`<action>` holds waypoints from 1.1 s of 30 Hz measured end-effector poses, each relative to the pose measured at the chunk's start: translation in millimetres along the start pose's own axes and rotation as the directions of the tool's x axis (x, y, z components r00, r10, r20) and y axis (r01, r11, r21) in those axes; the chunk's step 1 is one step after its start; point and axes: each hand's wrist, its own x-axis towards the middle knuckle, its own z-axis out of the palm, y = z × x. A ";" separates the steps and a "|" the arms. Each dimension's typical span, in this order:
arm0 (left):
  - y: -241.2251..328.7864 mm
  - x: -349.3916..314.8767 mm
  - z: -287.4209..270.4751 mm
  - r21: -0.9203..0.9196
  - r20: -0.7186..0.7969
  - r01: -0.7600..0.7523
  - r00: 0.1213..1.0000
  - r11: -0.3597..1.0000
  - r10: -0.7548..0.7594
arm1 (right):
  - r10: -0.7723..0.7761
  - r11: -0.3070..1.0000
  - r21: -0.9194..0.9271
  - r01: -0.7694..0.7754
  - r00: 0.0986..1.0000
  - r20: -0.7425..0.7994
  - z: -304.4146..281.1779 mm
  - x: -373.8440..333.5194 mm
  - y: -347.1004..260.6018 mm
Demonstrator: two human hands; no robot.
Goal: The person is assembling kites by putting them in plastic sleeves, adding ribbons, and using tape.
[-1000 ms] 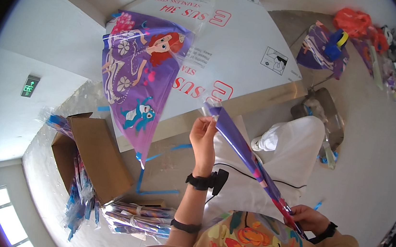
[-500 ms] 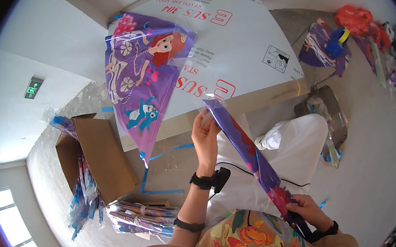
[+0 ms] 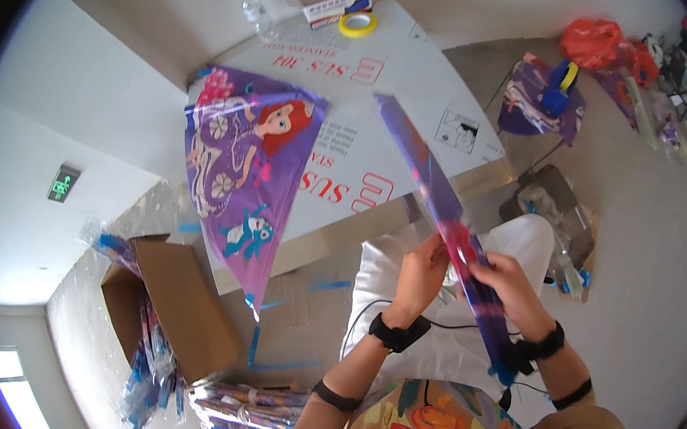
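A long, narrow folded purple kite (image 3: 436, 174) with pink and red print slants across my lap, its far end over the table. My right hand (image 3: 513, 291) is closed round its lower half from the right side. My left hand (image 3: 423, 275) is closed on its left edge at about the same height, fingertips partly hidden. On the table's left part lies a spread purple kite (image 3: 254, 151) printed with a red-haired princess and a blue animal. Its pointed end hangs past the near edge.
The white-covered table (image 3: 423, 97) bears a yellow tape roll (image 3: 358, 24), a small box (image 3: 332, 2) and a plastic bottle (image 3: 253, 11). A cardboard box (image 3: 183, 302) and wrapped bundles (image 3: 248, 410) stand left. At right are a dark stool (image 3: 580, 231) and a blue tape dispenser (image 3: 557, 95).
My left hand has slid from the folded kite's far end down to its middle, near my right hand. The right hand has moved up, and the kite now stands steeper.
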 end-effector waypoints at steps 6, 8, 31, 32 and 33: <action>-5.5 71.4 -5.2 -0.275 0.064 -0.160 0.981 0.948 0.184 | -0.185 0.963 0.183 0.198 0.979 -0.088 -0.5 77.1 -30.0; -19.6 83.8 -10.6 -0.195 0.054 -0.057 0.996 0.979 0.069 | -0.200 0.949 0.241 0.205 0.979 -0.044 0.9 81.9 -18.2; -81.2 90.5 4.1 -0.217 0.026 0.236 0.971 0.947 -0.236 | -0.237 0.904 0.307 0.297 0.947 -0.218 -16.9 128.3 50.8; -88.8 85.1 0.8 -0.334 0.000 0.284 0.953 0.899 -0.302 | -0.142 0.941 0.277 0.192 0.971 -0.190 -17.7 120.9 63.7; -94.4 79.8 -2.3 -0.469 0.005 0.360 0.914 0.807 -0.405 | -0.012 0.966 0.250 0.060 0.982 -0.190 -18.1 115.1 74.4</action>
